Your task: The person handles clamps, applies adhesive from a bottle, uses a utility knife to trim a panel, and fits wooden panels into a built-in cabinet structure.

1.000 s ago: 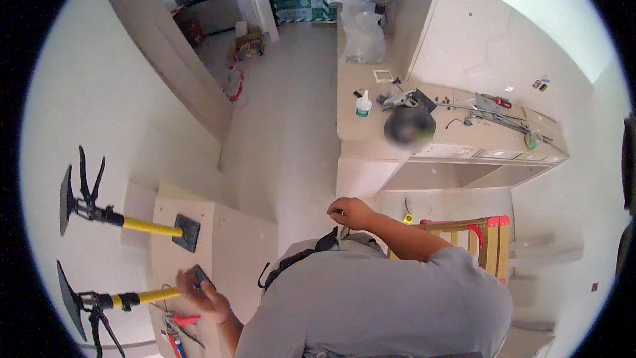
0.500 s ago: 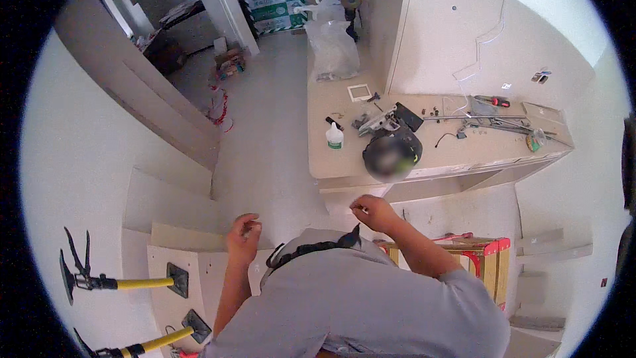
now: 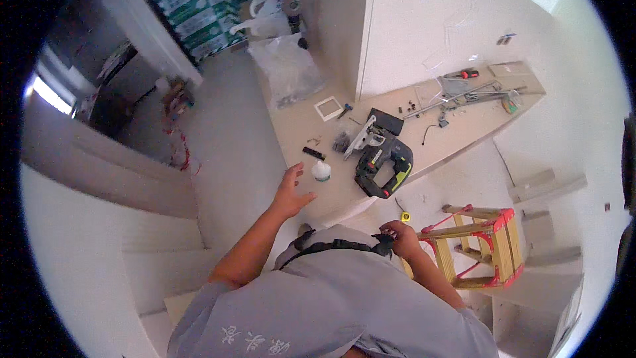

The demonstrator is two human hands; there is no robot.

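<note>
My left hand (image 3: 291,192) reaches over the near left corner of the counter, thumb and fingers spread, with nothing in it. Just right of its fingers stands a small white bottle (image 3: 321,172); a gap separates them. My right hand (image 3: 401,238) is at my waist beside a black pouch (image 3: 382,245) on my belt. Its fingers are curled, and what they hold, if anything, is hidden. A black and green jigsaw (image 3: 366,174) lies on its side on the counter, its metal base toward the bottle. A short black bar (image 3: 313,153) lies behind the bottle.
The counter (image 3: 450,136) also bears a white square frame (image 3: 328,109), metal rods (image 3: 464,95), a red-handled screwdriver (image 3: 469,74) and a plastic bag (image 3: 285,69). A yellow stepladder (image 3: 507,245) stands at my right. A yellow tape measure (image 3: 405,216) lies below the counter edge.
The view has turned toward the counter. My left hand has moved forward and right, close to the bottle, opening its fingers. My right hand has drawn back to the belt.
</note>
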